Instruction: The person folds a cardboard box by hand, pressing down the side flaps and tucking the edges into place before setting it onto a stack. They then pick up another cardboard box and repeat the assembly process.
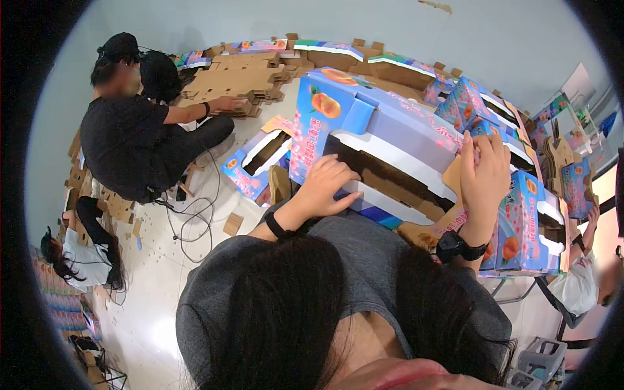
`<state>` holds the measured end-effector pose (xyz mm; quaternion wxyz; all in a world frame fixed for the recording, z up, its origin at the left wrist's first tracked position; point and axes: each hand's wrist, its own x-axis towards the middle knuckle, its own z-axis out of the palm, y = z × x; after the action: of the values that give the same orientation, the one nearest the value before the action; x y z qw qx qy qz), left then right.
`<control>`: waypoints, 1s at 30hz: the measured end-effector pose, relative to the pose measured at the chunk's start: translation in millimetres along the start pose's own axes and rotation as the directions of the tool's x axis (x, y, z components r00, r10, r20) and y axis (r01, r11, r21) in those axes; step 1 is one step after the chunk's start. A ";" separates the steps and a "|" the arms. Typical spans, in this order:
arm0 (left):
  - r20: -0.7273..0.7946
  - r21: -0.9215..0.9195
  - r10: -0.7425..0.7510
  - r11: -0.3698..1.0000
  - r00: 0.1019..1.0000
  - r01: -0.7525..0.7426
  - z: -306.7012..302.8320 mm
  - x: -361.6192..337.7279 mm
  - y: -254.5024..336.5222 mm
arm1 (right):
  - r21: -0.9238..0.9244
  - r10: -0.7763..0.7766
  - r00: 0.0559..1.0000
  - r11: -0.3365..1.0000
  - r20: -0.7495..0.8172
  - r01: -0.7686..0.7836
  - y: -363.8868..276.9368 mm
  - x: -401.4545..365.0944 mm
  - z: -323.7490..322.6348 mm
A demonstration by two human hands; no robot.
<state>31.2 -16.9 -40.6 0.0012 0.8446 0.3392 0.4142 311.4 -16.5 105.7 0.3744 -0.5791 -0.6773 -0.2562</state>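
Observation:
A blue and pink printed cardboard box [406, 120] with peach pictures lies tilted across my lap, its long cut-out opening facing up toward me. My left hand [328, 186] grips the near left edge of that opening, fingers bent over the white rim and thumb along the near panel. At the box's right end, my right hand [484, 169] is closed around the end panel, with fingertips bent over its upper edge. The inside of the box is bare brown cardboard. Parts of both hands' fingertips are hidden against the cardboard.
Similar printed boxes [530, 224] are stacked close at my right. Another box [260, 161] stands on the floor to the left. Flat brown cardboard sheets [234, 75] lie ahead, beside a seated person in black [130, 143]. Cables [195, 224] trail over the floor.

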 end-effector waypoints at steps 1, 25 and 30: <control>-0.002 0.004 0.002 1.000 1.000 -0.002 0.0 -0.5 -0.1 | -0.008 -0.008 1.000 1.000 -0.002 0.008 1.1 -0.1 0.3; 0.109 -0.638 -0.176 0.743 0.978 0.204 -28.5 11.5 15.8 | -0.009 -0.061 0.988 0.998 -0.140 0.060 14.1 1.7 19.4; 0.477 -0.869 -0.214 0.027 0.852 0.493 -46.3 28.7 -1.5 | -0.015 -0.068 0.986 0.998 -0.149 0.067 11.2 0.2 18.4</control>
<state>10.2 -12.3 9.4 0.6907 0.5575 0.1812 0.4235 318.4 0.2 94.1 0.4124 -0.5368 -0.6652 -0.3149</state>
